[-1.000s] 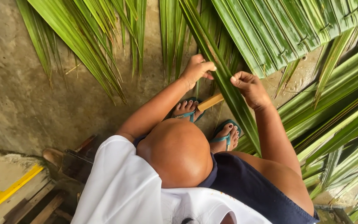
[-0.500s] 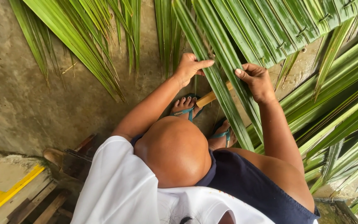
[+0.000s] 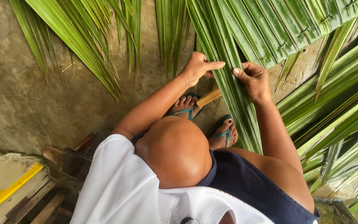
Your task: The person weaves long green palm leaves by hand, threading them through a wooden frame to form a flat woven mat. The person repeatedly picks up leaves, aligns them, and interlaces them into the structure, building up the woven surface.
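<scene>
Both hands are closing together since a moment ago: left hand [image 3: 199, 68] and right hand [image 3: 252, 81] are pinching the palm leaf [image 3: 233, 89] at upper centre, its length running down-right between them

I see long palm leaflets [image 3: 228, 62], fibrous, ribbed lengthwise and faintly glossy, under my left hand [image 3: 197, 66] and right hand [image 3: 255, 81]; the woven panel [image 3: 295, 25] above is the same leaf, its strips lying flat with a slight sheen. The floor [image 3: 30, 91] looks like bare concrete, matt, rough and blotched. A stick [image 3: 209, 98] by my feet reads as pale, smooth wood. My sandals [image 3: 185, 111] look like rubber, dull teal. The shirt [image 3: 121, 186] is soft white cloth, the shorts [image 3: 245, 182] dark matt cloth. The planks [image 3: 42, 205] are weathered, rough wood
</scene>
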